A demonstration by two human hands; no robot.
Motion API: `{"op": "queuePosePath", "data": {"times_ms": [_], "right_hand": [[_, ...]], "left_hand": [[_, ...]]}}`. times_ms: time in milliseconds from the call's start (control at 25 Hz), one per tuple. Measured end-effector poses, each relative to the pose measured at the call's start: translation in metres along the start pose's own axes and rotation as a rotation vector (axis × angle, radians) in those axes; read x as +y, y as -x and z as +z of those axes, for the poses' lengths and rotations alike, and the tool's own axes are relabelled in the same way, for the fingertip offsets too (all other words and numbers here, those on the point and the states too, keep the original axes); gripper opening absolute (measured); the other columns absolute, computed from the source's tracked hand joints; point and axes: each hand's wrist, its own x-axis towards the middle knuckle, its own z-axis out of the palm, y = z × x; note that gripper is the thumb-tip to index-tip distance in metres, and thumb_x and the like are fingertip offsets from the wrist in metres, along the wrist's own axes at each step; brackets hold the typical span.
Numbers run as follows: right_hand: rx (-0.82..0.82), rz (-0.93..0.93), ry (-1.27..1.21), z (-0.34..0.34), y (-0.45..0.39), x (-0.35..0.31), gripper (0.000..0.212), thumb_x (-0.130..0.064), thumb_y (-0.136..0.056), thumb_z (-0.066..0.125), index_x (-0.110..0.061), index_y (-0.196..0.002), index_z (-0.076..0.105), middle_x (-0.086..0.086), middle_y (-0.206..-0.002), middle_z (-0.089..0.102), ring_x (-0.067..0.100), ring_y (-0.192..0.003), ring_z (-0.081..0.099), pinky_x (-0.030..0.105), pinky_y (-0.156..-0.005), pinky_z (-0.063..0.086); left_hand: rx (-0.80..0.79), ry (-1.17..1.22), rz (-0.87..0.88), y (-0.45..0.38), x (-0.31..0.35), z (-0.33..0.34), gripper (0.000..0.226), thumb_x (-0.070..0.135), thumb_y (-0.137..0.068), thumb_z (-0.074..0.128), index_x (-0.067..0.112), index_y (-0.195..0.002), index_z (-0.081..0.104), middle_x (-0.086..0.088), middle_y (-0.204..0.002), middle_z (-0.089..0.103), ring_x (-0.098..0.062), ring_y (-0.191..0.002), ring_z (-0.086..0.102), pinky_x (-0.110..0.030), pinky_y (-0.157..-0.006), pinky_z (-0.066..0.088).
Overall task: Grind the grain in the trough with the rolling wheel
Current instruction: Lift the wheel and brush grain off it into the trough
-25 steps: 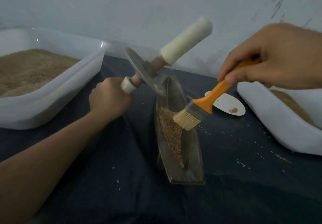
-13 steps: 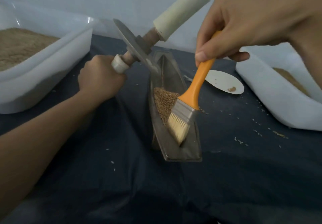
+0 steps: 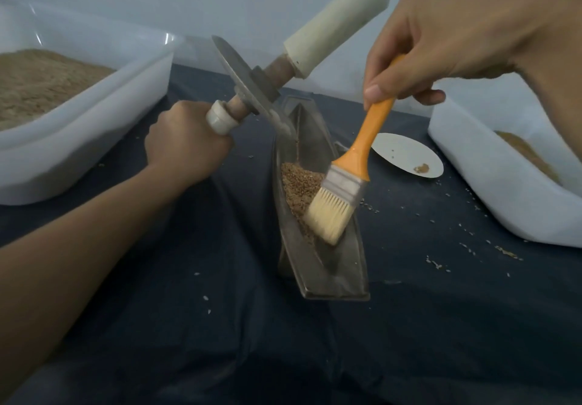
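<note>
Dark cloth (image 3: 441, 326) covers our table, with a pale wall behind and white tubs at either side. Our left hand (image 3: 185, 143) is clamped round one handle of the wheel (image 3: 248, 89), tipping it up at the far end of the trough (image 3: 333, 272), probably to keep the blade clear. Our right hand (image 3: 456, 35) pinches the brush (image 3: 333, 209), bristles down in the trough against the grain (image 3: 299, 184), apparently gathering it into the middle for the next pass.
</note>
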Motion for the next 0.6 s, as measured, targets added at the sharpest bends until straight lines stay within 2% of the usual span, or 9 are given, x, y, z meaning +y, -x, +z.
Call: {"op": "queuePosePath", "data": {"times_ms": [120, 280, 400, 520, 600], "right_hand": [[-0.103, -0.031, 0.01, 0.008, -0.003, -0.003, 0.012, -0.025, -0.08, 0.071, -0.022, -0.069, 0.076, 0.006, -0.053, 0.054, 0.007, -0.041, 0.045, 0.017, -0.044, 0.042], [-0.076, 0.024, 0.089, 0.02, -0.014, 0.001, 0.016, -0.018, -0.084, 0.069, -0.017, -0.069, 0.073, -0.004, -0.047, 0.048, 0.005, -0.04, 0.045, 0.013, -0.04, 0.036], [-0.022, 0.025, 0.042, 0.011, -0.01, 0.005, 0.017, -0.02, -0.084, 0.068, -0.017, -0.07, 0.074, 0.003, -0.05, 0.048, 0.008, -0.043, 0.042, 0.018, -0.045, 0.04], [-0.098, -0.005, -0.012, 0.007, -0.006, 0.002, 0.016, -0.023, -0.085, 0.068, -0.021, -0.071, 0.076, 0.012, -0.054, 0.051, 0.01, -0.045, 0.043, 0.019, -0.045, 0.043], [-0.101, -0.003, 0.041, 0.016, -0.011, 0.001, 0.017, -0.021, -0.085, 0.068, -0.021, -0.07, 0.075, 0.002, -0.048, 0.05, 0.006, -0.041, 0.043, 0.015, -0.044, 0.04]], "left_hand": [[-0.002, -0.012, 0.005, 0.0, 0.001, 0.001, 0.015, 0.027, -0.069, 0.066, 0.023, -0.064, 0.052, 0.005, -0.067, 0.056, -0.029, -0.071, 0.057, -0.035, -0.062, 0.041], [-0.005, -0.028, 0.008, 0.0, 0.001, 0.001, 0.014, 0.031, -0.07, 0.065, 0.024, -0.066, 0.053, 0.002, -0.07, 0.059, -0.032, -0.073, 0.058, -0.036, -0.065, 0.043], [-0.001, -0.033, 0.016, 0.0, 0.0, 0.002, 0.014, 0.031, -0.071, 0.064, 0.025, -0.066, 0.053, 0.004, -0.068, 0.056, -0.032, -0.073, 0.057, -0.035, -0.064, 0.04], [0.003, -0.031, 0.015, 0.0, 0.0, 0.003, 0.014, 0.031, -0.069, 0.065, 0.025, -0.066, 0.053, 0.005, -0.067, 0.055, -0.031, -0.072, 0.056, -0.035, -0.065, 0.04], [0.001, -0.031, 0.015, -0.001, 0.0, 0.002, 0.015, 0.032, -0.07, 0.066, 0.025, -0.066, 0.053, 0.005, -0.067, 0.055, -0.031, -0.073, 0.056, -0.035, -0.065, 0.041]]}}
